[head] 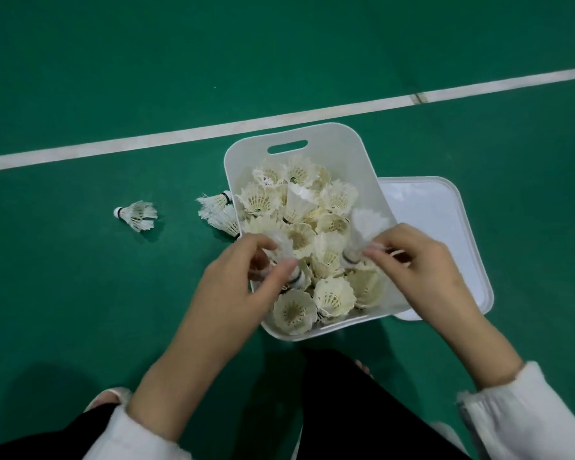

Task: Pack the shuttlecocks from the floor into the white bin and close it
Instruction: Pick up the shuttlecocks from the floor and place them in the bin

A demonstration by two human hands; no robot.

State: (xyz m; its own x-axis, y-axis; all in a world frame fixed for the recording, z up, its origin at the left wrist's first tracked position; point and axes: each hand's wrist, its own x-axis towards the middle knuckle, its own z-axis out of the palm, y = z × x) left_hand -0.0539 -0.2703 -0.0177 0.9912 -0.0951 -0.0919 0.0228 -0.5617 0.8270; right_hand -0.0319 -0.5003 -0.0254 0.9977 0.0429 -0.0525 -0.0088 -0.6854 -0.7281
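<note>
Your right hand (pixel 419 270) holds a shuttlecock (pixel 365 227) blurred at its feathers; the bin (pixel 326 141) hides part of the lid (pixel 445 220); both your sleeves (pixel 528 413) run off the bottom edge.

I get one wide-angle view only, worn on the person's head, facing forward and steeply down at the green floor (pixel 80 78) from close above. The white bin (pixel 329 141) fills the centre of the frame, the left hand (pixel 233 280) and right hand (pixel 422 263) lie just below centre, and the court line (pixel 213 129) crosses the upper half.
</note>
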